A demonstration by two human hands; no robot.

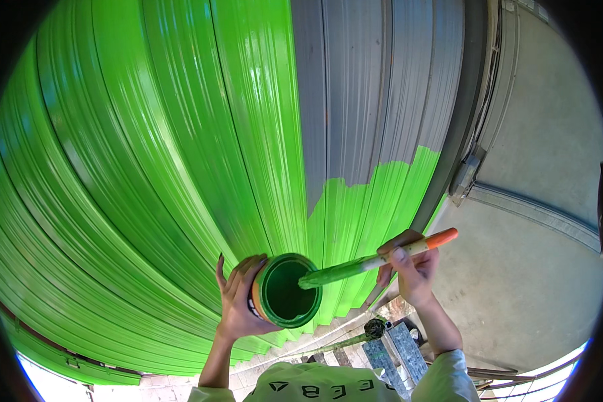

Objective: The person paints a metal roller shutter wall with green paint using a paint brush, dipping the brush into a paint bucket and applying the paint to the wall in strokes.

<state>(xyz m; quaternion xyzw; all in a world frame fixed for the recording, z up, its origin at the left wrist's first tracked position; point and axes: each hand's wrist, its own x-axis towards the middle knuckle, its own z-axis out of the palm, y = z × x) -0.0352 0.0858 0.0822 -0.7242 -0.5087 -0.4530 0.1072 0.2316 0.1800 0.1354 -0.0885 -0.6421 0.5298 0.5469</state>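
Ribbed metal cladding (167, 134) rises ahead of both hands, glossy green to the left, with a grey section (355, 94) beyond my right hand where a ragged green edge cuts across the ribs. My left hand (238, 295) is wrapped around the side of a paint can (261, 295), dark green inside; my right hand (415, 271), apart from it, grips a long paintbrush (345, 272) by its orange-ended handle, the green-coated bristles reaching between the hands to the can's mouth, whether touching the rim I cannot tell. The step looks like loading the brush or shedding its excess. Doing it well, I judge, calls for dipping only the lower bristles, pressing each face lightly against the rim, and holding the can beneath the tip so drips land inside. On the grey, long strokes along the ribs, grooves first, overlapping the green edge, should leave fewer marks; the dark frame (462, 114) along its right side calls for a slower hand. As for writing, dark capitals cross the pale shirt (315, 375) below my hands, upside down to me, while a scrap of marking on the can beside my left hand is too small to read.
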